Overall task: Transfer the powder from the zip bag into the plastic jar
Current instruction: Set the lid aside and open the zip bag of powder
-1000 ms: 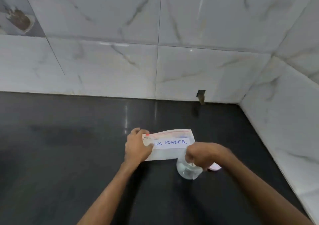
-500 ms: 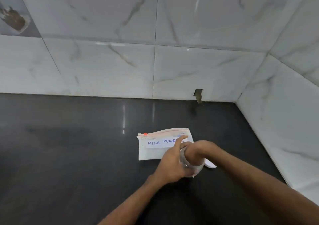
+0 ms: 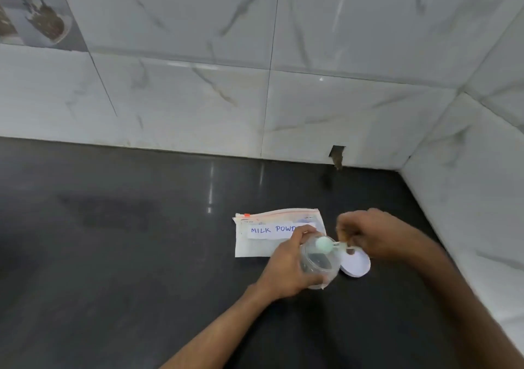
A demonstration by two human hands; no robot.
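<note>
Bag [image 3: 255,245] lies flat on the counter [image 3: 141,255], zip apparently closed, just behind the jar [image 3: 317,268]. Head view: left hand [image 3: 286,269] grips the open, tilted jar; right hand [image 3: 377,235] (blurred) pinches a spoon [image 3: 323,244] at its mouth. Held tilted, it could spill what goes in.

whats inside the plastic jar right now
Only the round end of a pale green spoon, at the plastic jar's mouth, held by the right hand. No powder shows; the left hand covers its left side.
</note>
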